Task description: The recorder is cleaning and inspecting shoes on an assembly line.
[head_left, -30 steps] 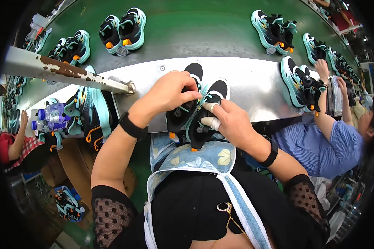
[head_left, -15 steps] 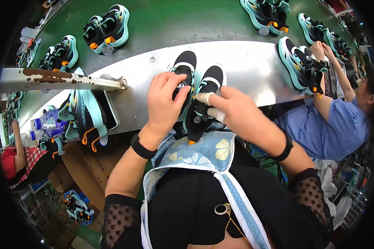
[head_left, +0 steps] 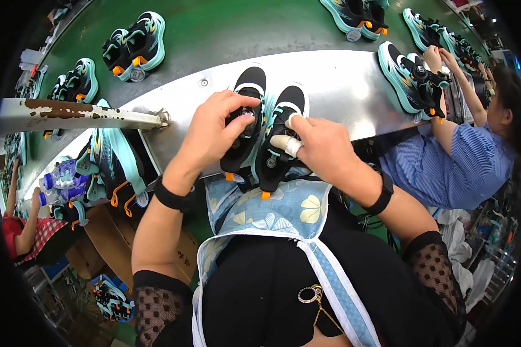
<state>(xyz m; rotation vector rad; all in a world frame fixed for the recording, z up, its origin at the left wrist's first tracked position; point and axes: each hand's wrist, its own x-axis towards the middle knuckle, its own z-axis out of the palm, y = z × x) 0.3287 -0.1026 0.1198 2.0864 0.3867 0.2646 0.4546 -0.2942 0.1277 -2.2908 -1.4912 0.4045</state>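
A pair of black and mint running shoes lies toes away from me on the metal bench edge (head_left: 336, 75). Over the left shoe (head_left: 252, 77) is my left hand (head_left: 214, 127), its thumb and forefinger apart on either side of the round lace dial on the tongue. My right hand (head_left: 327, 144) grips the right shoe (head_left: 279, 162) at its upper; pale covers sit on its thumb and forefinger. What its other fingers do is hidden. Orange pull tabs at both heels point toward me.
A chipped white metal bar (head_left: 81, 114) crosses at left above more shoes and purple-labelled bottles (head_left: 63, 180). Other shoe pairs (head_left: 136, 43) stand on the green surface (head_left: 231, 29). A co-worker in a blue striped shirt (head_left: 446, 162) works at right, beside another shoe (head_left: 408, 81).
My left hand has moved slightly left, baring the left shoe's heel. My right hand has shifted a little left, its covered fingers closer over the right shoe. The whole view has shifted slightly.
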